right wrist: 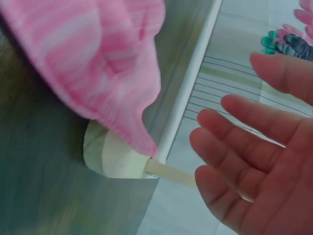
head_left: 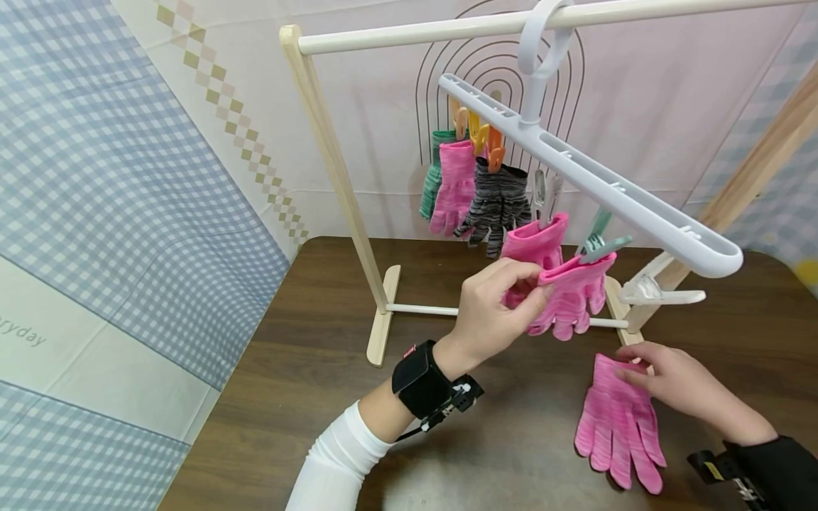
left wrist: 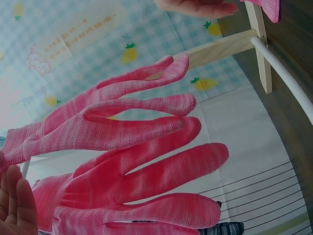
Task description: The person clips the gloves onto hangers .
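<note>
My left hand (head_left: pixel 498 305) pinches the cuff corner of a pink glove (head_left: pixel 571 291), which hangs from a green clothespin (head_left: pixel 601 247). Just behind it, a second pink glove (head_left: pixel 535 240) hangs from a pale clip (head_left: pixel 541 190). On the table lies another pink glove (head_left: pixel 616 426), fingers toward me. My right hand (head_left: pixel 684 383) hovers by that glove's cuff; in the right wrist view its relaxed fingers (right wrist: pixel 230 147) stand apart from the cloth. The left wrist view shows both hanging gloves' dangling fingers from the side.
A white hanger (head_left: pixel 594 170) hooks over the rod of a wooden rack (head_left: pixel 339 170). Its near end carries a white clothespin (head_left: pixel 661 292). Farther back hang a green glove (head_left: pixel 431 188), a pink glove (head_left: pixel 455 184) and a black-grey glove (head_left: pixel 498 199). The brown table (head_left: pixel 307 411) lies beneath.
</note>
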Available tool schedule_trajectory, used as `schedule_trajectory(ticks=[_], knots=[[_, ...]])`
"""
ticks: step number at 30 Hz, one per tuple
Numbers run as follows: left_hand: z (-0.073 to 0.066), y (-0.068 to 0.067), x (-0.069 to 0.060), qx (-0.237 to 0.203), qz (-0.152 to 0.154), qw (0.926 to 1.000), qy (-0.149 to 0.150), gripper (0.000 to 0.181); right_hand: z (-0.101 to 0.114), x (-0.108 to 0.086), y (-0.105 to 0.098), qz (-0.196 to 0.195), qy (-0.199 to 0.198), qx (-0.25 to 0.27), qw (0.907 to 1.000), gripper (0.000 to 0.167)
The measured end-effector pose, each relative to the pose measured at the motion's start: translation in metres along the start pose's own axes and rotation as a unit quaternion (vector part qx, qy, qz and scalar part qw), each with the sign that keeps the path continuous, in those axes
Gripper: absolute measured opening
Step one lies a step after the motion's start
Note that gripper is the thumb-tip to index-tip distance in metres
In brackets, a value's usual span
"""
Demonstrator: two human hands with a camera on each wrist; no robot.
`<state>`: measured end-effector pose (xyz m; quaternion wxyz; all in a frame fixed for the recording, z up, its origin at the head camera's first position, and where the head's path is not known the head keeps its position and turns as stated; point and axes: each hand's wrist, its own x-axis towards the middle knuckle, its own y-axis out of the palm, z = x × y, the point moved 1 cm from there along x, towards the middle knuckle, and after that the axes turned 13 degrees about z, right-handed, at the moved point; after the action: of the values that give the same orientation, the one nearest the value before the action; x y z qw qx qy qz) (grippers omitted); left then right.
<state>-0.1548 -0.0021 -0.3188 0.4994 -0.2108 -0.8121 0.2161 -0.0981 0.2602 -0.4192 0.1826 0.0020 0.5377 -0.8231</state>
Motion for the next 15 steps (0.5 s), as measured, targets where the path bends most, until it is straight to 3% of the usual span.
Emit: schedule_trajectory(ticks=[11,15], knots=[[0.000,-0.001,0.001,-0.005,0.001,1.0000,0.000,0.011,-0.013,0.004,0.008,0.065,0.055,-0.035,0.9958,0.036],[0.000,-0.001,0.001,-0.002,-0.001,1.0000,0.000,0.011,-0.014,0.005,0.010,0.063,0.059,-0.035,0.9956,0.037]])
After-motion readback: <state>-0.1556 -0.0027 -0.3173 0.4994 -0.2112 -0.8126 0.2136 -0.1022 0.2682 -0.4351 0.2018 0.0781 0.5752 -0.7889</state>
